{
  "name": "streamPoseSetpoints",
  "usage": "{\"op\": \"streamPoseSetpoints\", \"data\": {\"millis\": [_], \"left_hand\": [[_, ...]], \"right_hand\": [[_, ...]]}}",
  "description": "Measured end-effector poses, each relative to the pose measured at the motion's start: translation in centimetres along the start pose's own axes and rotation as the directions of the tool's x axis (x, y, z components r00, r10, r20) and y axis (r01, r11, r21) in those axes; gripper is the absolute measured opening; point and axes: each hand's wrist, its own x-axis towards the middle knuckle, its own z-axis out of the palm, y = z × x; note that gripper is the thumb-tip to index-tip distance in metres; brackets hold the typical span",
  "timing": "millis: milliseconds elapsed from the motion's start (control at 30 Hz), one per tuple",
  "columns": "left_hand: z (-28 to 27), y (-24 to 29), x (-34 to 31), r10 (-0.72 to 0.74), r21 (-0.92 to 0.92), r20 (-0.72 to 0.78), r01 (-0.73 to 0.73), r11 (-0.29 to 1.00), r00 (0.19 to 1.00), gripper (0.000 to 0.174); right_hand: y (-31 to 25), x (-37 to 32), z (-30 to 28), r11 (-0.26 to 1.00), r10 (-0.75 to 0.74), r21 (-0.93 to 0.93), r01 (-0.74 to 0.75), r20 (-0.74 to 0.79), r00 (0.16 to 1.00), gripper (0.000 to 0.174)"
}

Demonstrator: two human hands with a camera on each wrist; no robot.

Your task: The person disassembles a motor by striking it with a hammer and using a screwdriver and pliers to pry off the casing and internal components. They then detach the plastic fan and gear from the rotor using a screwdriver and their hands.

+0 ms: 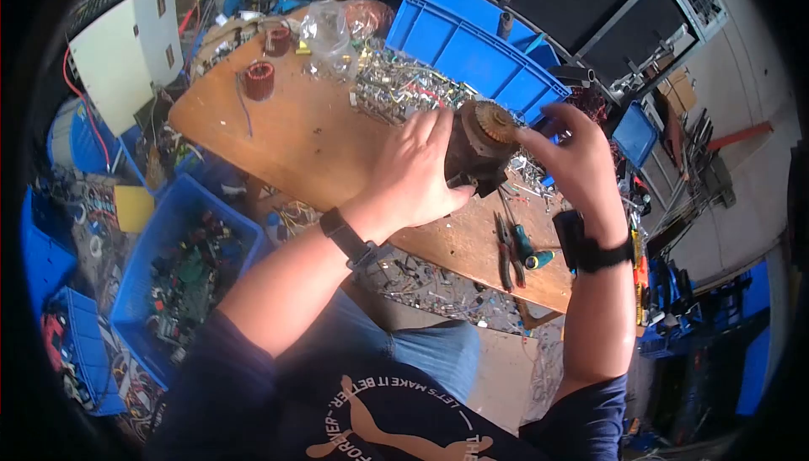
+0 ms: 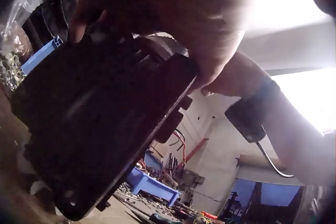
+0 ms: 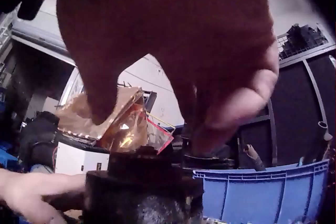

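Observation:
A dark, grimy motor-like part (image 1: 469, 153) with a toothed, brownish wheel (image 1: 495, 122) on its end is held over the wooden table. My left hand (image 1: 413, 170) grips its near side, thumb low and fingers over the top. Close by the wheel on the right, my right hand (image 1: 577, 162) has its thumb tip at the wheel's edge and its other fingers bent loosely above. In the right wrist view, thumb and fingers stand apart over the part (image 3: 142, 195). The left wrist view shows its dark flat side (image 2: 94, 113) in shadow.
Pliers (image 1: 508, 254) and a green-handled screwdriver (image 1: 522, 243) lie at the table's right. A blue crate (image 1: 463, 48) stands behind a heap of small metal scraps (image 1: 396, 86). Red-wound coils (image 1: 259, 80) sit far left. A blue bin (image 1: 135, 267) of circuit boards is on the floor.

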Motion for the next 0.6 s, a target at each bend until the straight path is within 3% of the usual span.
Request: {"op": "streamPoseSetpoints", "data": {"millis": [100, 200, 367, 600], "left_hand": [[0.0, -0.1, -0.1, -0.017, 0.035, 0.025, 0.016, 0.999, 1.0, 0.093], [0.1, 0.0, -0.1, -0.044, 0.038, 0.024, 0.043, 0.998, 0.999, 0.094], [0.8, 0.0, -0.4, -0.041, 0.029, -0.029, 0.042, 0.999, 0.999, 0.095], [0.6, 0.1, -0.1, -0.025, 0.012, -0.062, 0.026, 1.0, 0.998, 0.094]], "right_hand": [[3.0, -4.2, -0.7, 0.996, 0.022, 0.088, -0.02, -0.018, 1.0, 0.042], [6.6, -8.8, -1.2, 0.962, 0.183, 0.187, -0.196, 0.088, 0.979, 0.036], [11.5, -16.6, -1.6, 0.834, 0.359, 0.395, -0.386, 0.142, 0.922, 0.036], [13.9, -24.4, 0.9, 0.633, 0.46, 0.571, -0.523, 0.265, 0.847, 0.034]]}}
